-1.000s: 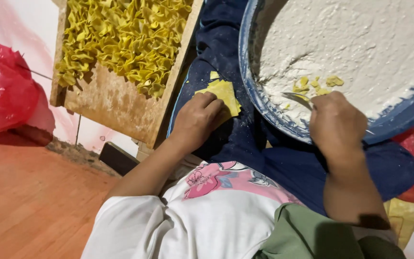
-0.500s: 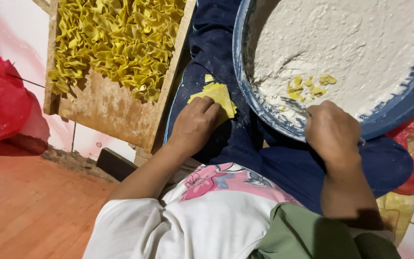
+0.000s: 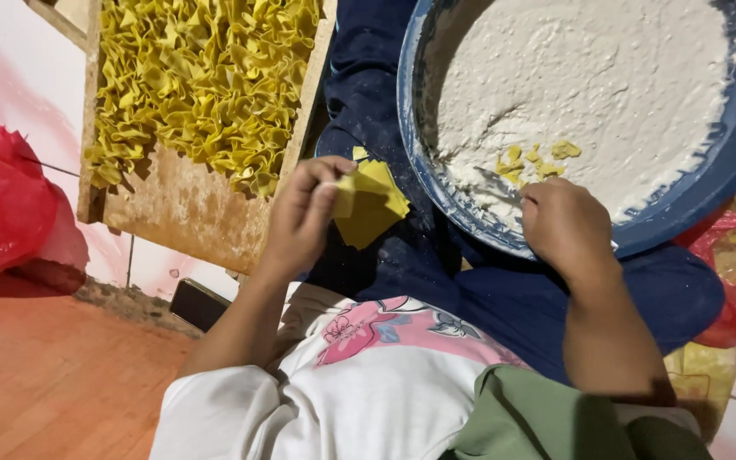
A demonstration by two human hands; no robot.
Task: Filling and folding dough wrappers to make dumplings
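The left hand (image 3: 304, 217) pinches a stack of thin yellow dough squares (image 3: 370, 203) between thumb and fingers, holding them over the dark blue cloth (image 3: 385, 128) on the lap, just beside the wooden tray (image 3: 189, 213) heaped with folded yellow dough pieces (image 3: 206, 85). The right hand (image 3: 566, 228) is curled closed at the near rim of the blue basin (image 3: 700, 192) of white flour (image 3: 589, 77), gripping a thin utensil (image 3: 491, 181) whose tip lies in the flour next to a few small yellow scraps (image 3: 538, 158). A red plastic bag (image 3: 2, 204) lies on the floor at the far left.
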